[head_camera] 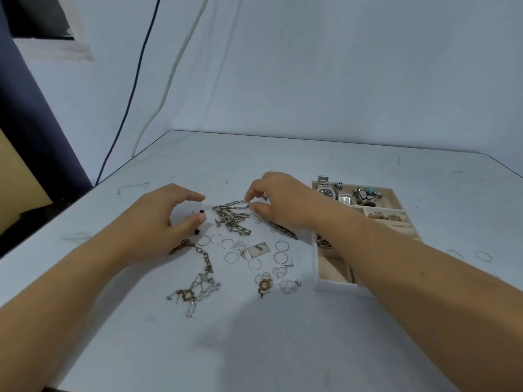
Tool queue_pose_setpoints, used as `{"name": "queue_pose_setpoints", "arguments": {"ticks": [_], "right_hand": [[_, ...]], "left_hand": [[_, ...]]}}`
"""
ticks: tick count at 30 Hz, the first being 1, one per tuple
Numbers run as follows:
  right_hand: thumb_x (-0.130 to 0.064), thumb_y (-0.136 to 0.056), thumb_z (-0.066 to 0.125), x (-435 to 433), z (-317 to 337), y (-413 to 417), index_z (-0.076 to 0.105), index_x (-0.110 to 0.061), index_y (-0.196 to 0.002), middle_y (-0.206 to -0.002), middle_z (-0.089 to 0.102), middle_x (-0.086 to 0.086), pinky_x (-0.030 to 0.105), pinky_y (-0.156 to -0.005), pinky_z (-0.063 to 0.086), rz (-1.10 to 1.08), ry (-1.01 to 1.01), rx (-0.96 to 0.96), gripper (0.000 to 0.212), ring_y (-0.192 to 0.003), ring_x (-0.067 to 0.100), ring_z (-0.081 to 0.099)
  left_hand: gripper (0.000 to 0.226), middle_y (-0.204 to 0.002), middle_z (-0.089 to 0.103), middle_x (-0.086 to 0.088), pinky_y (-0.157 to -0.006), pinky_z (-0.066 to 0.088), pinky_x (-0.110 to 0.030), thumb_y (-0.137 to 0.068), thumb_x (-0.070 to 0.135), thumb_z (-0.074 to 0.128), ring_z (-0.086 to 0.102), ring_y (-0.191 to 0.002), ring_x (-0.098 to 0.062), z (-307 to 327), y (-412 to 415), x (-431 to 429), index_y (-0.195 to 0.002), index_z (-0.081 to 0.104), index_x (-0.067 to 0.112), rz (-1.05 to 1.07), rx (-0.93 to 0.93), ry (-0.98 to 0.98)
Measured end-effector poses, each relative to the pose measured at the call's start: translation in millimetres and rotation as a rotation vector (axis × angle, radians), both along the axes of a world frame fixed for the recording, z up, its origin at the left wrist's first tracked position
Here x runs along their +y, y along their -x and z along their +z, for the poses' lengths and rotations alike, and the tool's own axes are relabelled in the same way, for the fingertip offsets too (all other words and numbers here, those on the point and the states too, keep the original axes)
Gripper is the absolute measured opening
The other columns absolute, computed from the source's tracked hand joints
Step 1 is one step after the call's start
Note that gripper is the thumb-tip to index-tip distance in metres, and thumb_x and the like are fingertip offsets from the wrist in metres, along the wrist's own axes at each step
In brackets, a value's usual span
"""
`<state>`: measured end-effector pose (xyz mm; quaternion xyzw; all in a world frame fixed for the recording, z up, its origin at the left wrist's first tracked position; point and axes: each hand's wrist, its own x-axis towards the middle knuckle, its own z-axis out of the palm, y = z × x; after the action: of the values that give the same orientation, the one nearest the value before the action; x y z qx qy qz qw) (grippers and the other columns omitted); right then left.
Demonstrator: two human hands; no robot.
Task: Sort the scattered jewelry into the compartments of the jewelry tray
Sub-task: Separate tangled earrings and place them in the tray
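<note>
— Two questions: where is the tray, and what is in it?

— The white-framed jewelry tray with beige lined compartments [339, 287] sits toward the right edge of the white table surface [283, 349]. Its far compartments hold silver metal-band wristwatches [325, 190] and a cluster with turquoise beads [368, 193]. The right forearm hides much of the rest.

— And the hands?

— The right hand [283, 205] pinches, thumb against forefinger, the far end of a heaped silver oblong-link chain [232, 219] just left of the tray. The left hand [158, 219] is beside the heap, thumb and forefinger curved and held apart, gripping nothing I can see. Small round black beads [201, 211] lie at its fingertips.

— What lies loose?

— Toward the near edge: thin silver wire rings [216, 239], a small square metal plate [259, 249], silver heart-shaped earrings [281, 271], a bronze-coloured link chain [205, 258] touching a tangled silver chain [198, 287], and a gold flower-shaped earring [265, 284]. Another pair of thin rings [483, 256] lies right of the tray.

— Beyond the surface?

— A dark blue cable [135, 80] and a white cable [175, 66] hang down the pale wall past the far left corner.
</note>
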<state>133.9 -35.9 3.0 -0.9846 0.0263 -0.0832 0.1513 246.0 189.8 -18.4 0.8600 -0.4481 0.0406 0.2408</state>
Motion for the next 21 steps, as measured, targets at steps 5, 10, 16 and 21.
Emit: {"name": "queue_pose_setpoints", "arguments": {"ticks": [5, 10, 16, 21], "right_hand": [[-0.034, -0.095, 0.051, 2.3, -0.5, -21.3, 0.054, -0.026, -0.127, -0.126, 0.050, 0.002, 0.040, -0.100, 0.040, -0.045, 0.043, 0.133, 0.033, -0.117, 0.021, 0.044], [-0.035, -0.095, 0.051, 3.7, -6.0, -31.9, 0.058, -0.023, -0.125, -0.122, 0.052, 0.002, 0.029, -0.091, 0.036, -0.034, 0.099, 0.161, 0.033, -0.114, 0.021, 0.048], [-0.021, -0.094, 0.050, 7.1, -8.6, -32.2, 0.059, -0.015, -0.097, -0.105, 0.056, 0.002, 0.026, -0.079, 0.039, -0.017, 0.109, 0.092, 0.012, -0.091, 0.017, 0.051], [-0.017, -0.096, 0.044, 4.4, -3.0, -25.3, 0.056, -0.015, -0.098, -0.095, 0.056, -0.001, 0.028, -0.073, 0.041, 0.006, 0.077, 0.021, 0.012, -0.090, 0.018, 0.054]], "left_hand": [[0.037, -0.116, 0.058, 0.017, -0.089, 0.038, -0.022, -0.086, 0.053, 0.052, 0.052, -0.107, -0.003, -16.6, -8.9, 5.7, -0.118, 0.059, 0.035, -0.010, 0.011, 0.035], [0.049, -0.116, 0.055, 0.020, -0.093, 0.043, -0.026, -0.081, 0.065, 0.042, 0.053, -0.107, -0.001, -21.1, -9.1, 7.9, -0.117, 0.059, 0.036, -0.032, 0.002, -0.001], [0.049, -0.119, 0.053, 0.021, -0.092, 0.041, -0.023, -0.081, 0.064, 0.043, 0.052, -0.108, 0.000, -22.0, -6.0, 6.2, -0.119, 0.057, 0.037, -0.021, 0.000, 0.003], [0.049, -0.120, 0.053, 0.018, -0.092, 0.042, -0.024, -0.082, 0.063, 0.042, 0.052, -0.108, -0.001, -21.6, -1.4, 3.4, -0.121, 0.057, 0.036, -0.030, -0.009, -0.002]]}}
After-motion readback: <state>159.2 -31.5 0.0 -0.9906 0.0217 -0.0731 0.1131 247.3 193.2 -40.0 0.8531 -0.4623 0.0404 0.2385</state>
